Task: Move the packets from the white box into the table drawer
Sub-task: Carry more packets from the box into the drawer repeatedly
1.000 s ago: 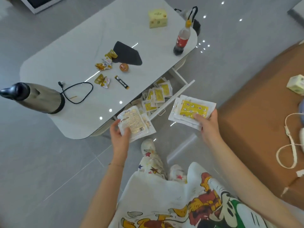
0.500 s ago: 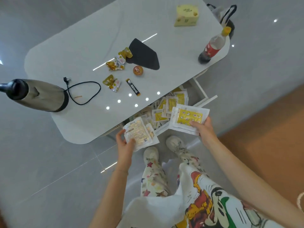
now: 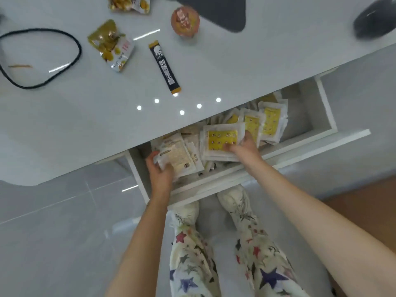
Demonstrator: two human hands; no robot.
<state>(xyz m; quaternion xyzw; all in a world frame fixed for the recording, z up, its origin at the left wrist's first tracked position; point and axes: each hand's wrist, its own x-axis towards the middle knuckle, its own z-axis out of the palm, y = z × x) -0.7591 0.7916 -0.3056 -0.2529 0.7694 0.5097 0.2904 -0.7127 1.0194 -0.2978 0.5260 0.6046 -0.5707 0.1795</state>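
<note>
Drawer [image 3: 310,144] (pulled open): left hand [image 3: 160,175] grips beige packets [image 3: 176,154] inside it, right hand [image 3: 244,150] pinches yellow packets [image 3: 218,139].

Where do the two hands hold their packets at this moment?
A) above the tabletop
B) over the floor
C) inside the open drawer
C: the left hand and right hand grip packets low inside the open drawer, among others lying there.
</note>
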